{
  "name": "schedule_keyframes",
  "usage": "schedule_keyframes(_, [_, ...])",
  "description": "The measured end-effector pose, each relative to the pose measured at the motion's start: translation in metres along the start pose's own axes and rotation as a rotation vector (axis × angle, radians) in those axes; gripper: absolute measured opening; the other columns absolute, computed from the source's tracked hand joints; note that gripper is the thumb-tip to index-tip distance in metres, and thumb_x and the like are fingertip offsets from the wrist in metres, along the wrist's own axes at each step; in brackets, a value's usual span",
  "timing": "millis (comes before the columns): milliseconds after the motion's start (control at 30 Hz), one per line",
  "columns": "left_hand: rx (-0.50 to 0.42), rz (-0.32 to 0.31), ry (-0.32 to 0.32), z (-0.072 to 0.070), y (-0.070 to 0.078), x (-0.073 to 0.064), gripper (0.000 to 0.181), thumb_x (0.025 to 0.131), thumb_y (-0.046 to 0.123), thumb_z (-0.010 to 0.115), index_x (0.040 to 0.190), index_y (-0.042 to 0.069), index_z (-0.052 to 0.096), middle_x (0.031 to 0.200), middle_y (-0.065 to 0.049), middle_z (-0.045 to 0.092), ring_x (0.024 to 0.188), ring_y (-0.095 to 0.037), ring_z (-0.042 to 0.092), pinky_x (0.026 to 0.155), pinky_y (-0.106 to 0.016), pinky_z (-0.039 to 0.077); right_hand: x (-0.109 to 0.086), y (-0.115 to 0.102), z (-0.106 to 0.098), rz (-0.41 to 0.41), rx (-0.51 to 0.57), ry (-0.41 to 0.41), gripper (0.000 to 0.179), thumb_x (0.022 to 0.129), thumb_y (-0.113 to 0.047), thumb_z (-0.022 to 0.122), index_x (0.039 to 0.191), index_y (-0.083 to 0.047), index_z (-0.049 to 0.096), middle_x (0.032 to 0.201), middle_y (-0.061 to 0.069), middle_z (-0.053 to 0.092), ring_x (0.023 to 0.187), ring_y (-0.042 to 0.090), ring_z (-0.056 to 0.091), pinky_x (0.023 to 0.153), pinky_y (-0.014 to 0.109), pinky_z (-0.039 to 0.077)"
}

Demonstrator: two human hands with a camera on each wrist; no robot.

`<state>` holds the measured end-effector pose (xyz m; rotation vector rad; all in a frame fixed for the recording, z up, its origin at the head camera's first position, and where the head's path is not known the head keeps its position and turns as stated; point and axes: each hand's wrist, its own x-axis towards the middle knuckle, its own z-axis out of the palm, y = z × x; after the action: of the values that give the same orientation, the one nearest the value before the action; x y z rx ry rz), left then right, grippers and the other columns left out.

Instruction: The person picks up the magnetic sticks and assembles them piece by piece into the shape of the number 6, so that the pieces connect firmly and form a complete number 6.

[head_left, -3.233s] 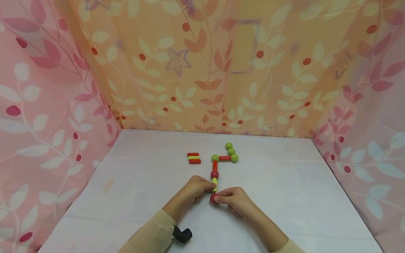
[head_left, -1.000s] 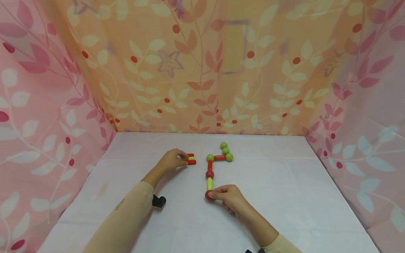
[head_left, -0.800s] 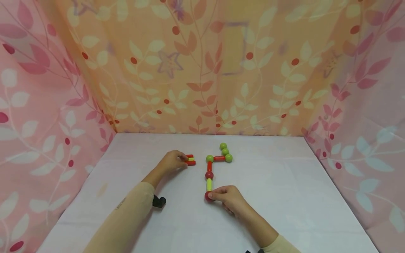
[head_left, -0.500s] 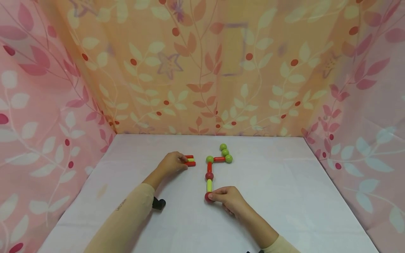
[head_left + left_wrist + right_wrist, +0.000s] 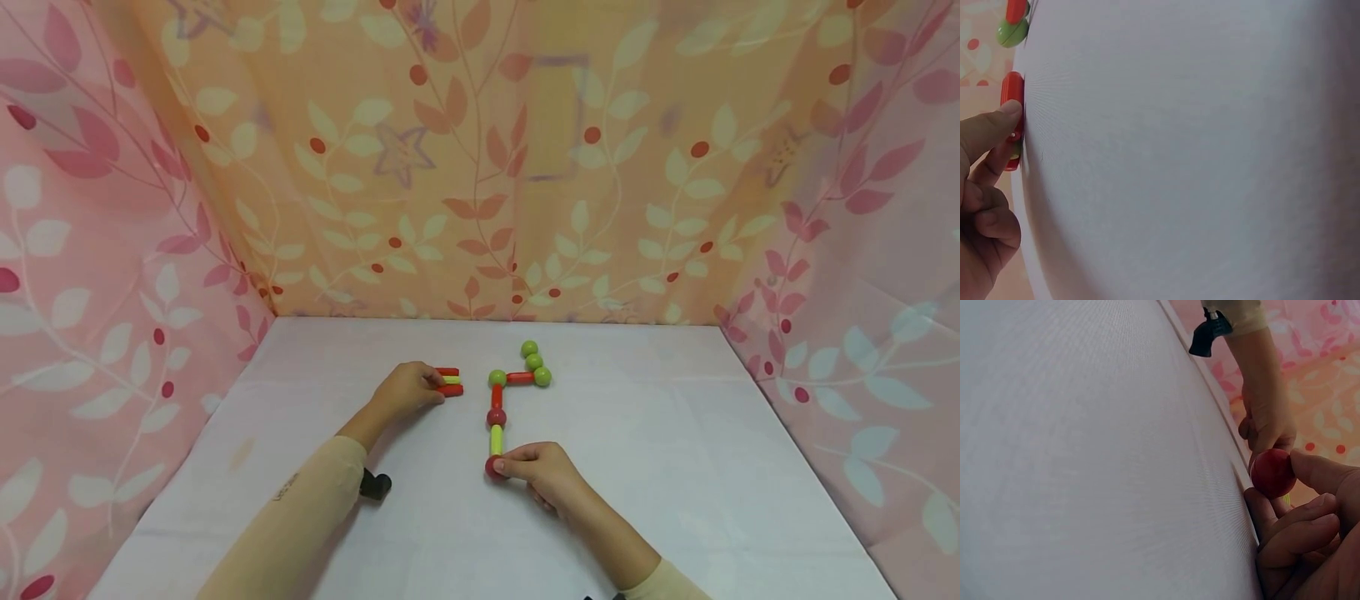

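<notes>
My right hand [image 5: 549,477] here, fingers pinching red ball [image 5: 492,467] at chain's [image 5: 497,439] near end, well back from worktop's [image 5: 637,467] far edge. Left hand [image 5: 405,390] out closer to that edge, thumb and finger pinching nearest red stick [image 5: 453,390]. Stick looks light, stiff, probably slick: best taken mid-length. Ball likely rolls; grip widest part.

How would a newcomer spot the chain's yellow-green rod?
On the white table, find the chain of balls and rods whose near end is the red ball pinched by the right hand. The yellow-green rod lies between that ball and the next red ball. It is the chain's only rod of that colour; the other two rods are red.
</notes>
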<state>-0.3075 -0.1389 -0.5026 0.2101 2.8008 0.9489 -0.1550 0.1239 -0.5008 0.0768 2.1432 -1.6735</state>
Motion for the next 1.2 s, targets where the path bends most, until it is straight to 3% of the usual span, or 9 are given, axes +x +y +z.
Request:
schedule_keyframes(500, [0.047, 0.025, -0.023, -0.001, 0.0, -0.006, 0.023, 0.072, 0.033, 0.077, 0.089, 0.025, 0.065, 0.091, 0.005, 0.058, 0.084, -0.017, 0.053, 0.073, -0.03, 0.048, 0.0, -0.001, 0.001, 0.015, -0.007, 0.003, 0.038, 0.068, -0.044, 0.076, 0.091, -0.015, 0.071, 0.088, 0.004, 0.069, 0.031, 0.008, 0.029, 0.03, 0.021, 0.022])
schedule_keyframes(700, [0.028, 0.137, -0.029, -0.011, 0.0, -0.013, 0.017, 0.074, 0.029, 0.076, 0.085, 0.026, 0.065, 0.089, 0.008, 0.059, 0.084, -0.014, 0.051, 0.073, -0.03, 0.043, -0.001, -0.002, 0.002, 0.015, -0.015, 0.012, 0.038, 0.068, -0.045, 0.076, 0.091, -0.016, 0.071, 0.087, 0.004, 0.069, 0.031, 0.008, 0.028, 0.03, 0.022, 0.022])
schedule_keyframes(800, [0.008, 0.165, -0.04, -0.015, 0.001, -0.019, 0.014, 0.074, 0.027, 0.076, 0.083, 0.026, 0.065, 0.087, 0.009, 0.06, 0.084, -0.014, 0.051, 0.072, -0.031, 0.042, -0.001, -0.002, 0.002, 0.016, -0.017, 0.021, 0.038, 0.067, -0.045, 0.076, 0.091, -0.016, 0.071, 0.085, 0.005, 0.069, 0.031, 0.007, 0.028, 0.03, 0.022, 0.021])
schedule_keyframes(1000, [-0.043, 0.109, -0.09, -0.017, 0.004, -0.037, 0.016, 0.073, 0.027, 0.076, 0.084, 0.029, 0.065, 0.087, 0.009, 0.06, 0.083, -0.017, 0.051, 0.064, -0.029, 0.045, -0.001, -0.003, 0.001, 0.01, -0.02, 0.022, 0.036, 0.067, -0.045, 0.077, 0.09, -0.017, 0.072, 0.085, 0.006, 0.069, 0.032, 0.008, 0.027, 0.031, 0.022, 0.021])
schedule_keyframes(1200, [-0.053, 0.148, -0.133, -0.015, 0.002, -0.06, 0.015, 0.074, 0.025, 0.074, 0.085, 0.03, 0.065, 0.087, 0.009, 0.06, 0.08, -0.018, 0.052, 0.062, -0.03, 0.046, -0.001, -0.003, 0.001, 0.009, -0.01, 0.011, 0.034, 0.068, -0.043, 0.077, 0.09, -0.017, 0.072, 0.084, 0.007, 0.069, 0.032, 0.009, 0.026, 0.031, 0.023, 0.02])
